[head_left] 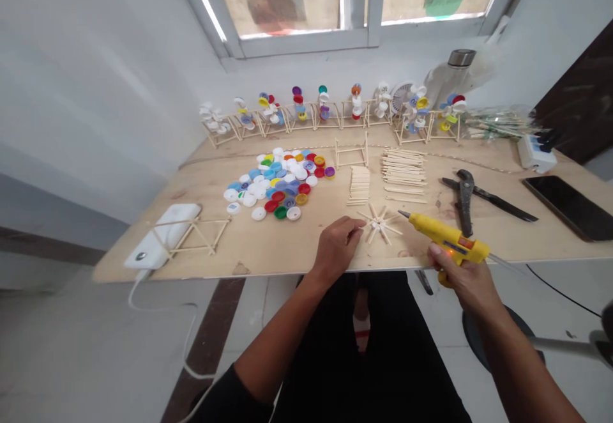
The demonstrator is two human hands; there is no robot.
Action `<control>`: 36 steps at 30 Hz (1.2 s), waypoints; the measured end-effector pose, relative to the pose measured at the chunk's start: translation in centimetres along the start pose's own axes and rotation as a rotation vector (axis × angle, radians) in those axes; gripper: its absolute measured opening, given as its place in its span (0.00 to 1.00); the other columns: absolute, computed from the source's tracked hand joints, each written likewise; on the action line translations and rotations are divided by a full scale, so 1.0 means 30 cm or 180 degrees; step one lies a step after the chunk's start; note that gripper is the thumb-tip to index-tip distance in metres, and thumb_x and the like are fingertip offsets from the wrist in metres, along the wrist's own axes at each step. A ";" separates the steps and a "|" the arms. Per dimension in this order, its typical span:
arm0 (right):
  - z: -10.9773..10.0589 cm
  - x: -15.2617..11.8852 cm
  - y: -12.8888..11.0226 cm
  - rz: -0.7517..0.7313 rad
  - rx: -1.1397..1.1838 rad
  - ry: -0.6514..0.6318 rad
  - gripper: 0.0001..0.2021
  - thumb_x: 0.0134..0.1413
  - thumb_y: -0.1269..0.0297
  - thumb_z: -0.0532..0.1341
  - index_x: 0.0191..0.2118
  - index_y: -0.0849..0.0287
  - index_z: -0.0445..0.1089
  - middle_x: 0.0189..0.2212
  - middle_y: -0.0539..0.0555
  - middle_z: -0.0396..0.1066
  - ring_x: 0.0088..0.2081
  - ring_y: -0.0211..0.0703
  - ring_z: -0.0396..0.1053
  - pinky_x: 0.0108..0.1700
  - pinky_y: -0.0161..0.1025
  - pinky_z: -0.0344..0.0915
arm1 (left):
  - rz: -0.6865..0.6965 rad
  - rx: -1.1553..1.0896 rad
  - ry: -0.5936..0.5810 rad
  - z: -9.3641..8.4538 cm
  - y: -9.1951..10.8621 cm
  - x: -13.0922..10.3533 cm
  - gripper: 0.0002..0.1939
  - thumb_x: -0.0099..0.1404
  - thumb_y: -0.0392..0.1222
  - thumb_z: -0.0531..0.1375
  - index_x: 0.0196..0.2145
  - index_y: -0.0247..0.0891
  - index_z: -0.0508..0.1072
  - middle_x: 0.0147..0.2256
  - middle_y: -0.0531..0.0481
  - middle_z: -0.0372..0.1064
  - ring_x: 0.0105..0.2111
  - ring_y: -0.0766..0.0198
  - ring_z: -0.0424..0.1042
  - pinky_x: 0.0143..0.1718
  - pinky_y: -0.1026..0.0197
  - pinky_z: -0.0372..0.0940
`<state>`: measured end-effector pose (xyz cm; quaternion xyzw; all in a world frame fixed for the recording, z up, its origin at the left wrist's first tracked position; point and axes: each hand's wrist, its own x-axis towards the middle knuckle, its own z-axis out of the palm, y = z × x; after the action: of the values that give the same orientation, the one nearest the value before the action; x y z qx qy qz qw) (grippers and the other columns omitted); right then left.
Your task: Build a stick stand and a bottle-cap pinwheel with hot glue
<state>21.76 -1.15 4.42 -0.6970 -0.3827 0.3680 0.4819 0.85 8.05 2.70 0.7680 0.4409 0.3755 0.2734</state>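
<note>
A star of short wooden sticks [378,223], joined at a whitish centre, lies flat near the table's front edge. My left hand [336,244] rests just left of it, fingers curled and pressed together at the tip of one stick. In my right hand [462,273] is a yellow glue gun [447,236], its nozzle pointing left, a little to the right of the star and not touching it. Behind the star lie a stack of short sticks [359,185] and a larger stack of longer ones [403,175]. Many coloured bottle caps [282,183] are heaped to the left.
Stick frames with cap wheels [299,113] line the wall. A bare stick frame [352,154] stands before them. Another frame [198,234] leans over a white power bank [165,234] at left. Pliers [464,199], a black phone [572,206] and a socket block [536,153] are at right.
</note>
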 end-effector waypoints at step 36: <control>0.015 -0.006 0.005 0.0019 0.0239 0.0025 0.19 0.41 0.49 0.65 0.32 0.60 0.67 0.17 0.45 0.59 0.16 0.30 0.53 0.15 0.30 0.51 | 0.1003 0.1260 -0.0274 0.027 -0.048 0.038 0.11 0.66 0.36 0.51 0.35 0.39 0.73 0.30 0.48 0.68 0.32 0.64 0.67 0.33 0.64 0.59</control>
<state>21.31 -1.16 4.17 -0.6810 -0.3647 0.3808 0.5081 1.20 9.65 1.54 0.8811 0.3686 0.2868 0.0744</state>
